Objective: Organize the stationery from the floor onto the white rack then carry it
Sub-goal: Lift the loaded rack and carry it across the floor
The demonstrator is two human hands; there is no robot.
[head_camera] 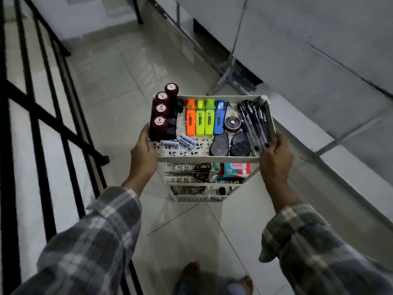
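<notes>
I hold the white rack [209,159] in the air over the tiled floor. My left hand [143,155] grips its left rim, and my right hand [276,156] grips its right rim. The top tier carries dark red stamps [160,117], several highlighters [205,120] in orange, green and blue, correction tapes [232,122], black pens [255,122] and batteries [179,143]. On the middle tier lie scissors [191,172] and a red and blue packet [235,170]. The lowest tier is mostly hidden.
A black railing [42,128] runs along the left side. A pale wall with a metal frame [231,69] at its base rises on the right. Light floor tiles [119,67] stretch ahead between them. My bare feet [191,271] show at the bottom.
</notes>
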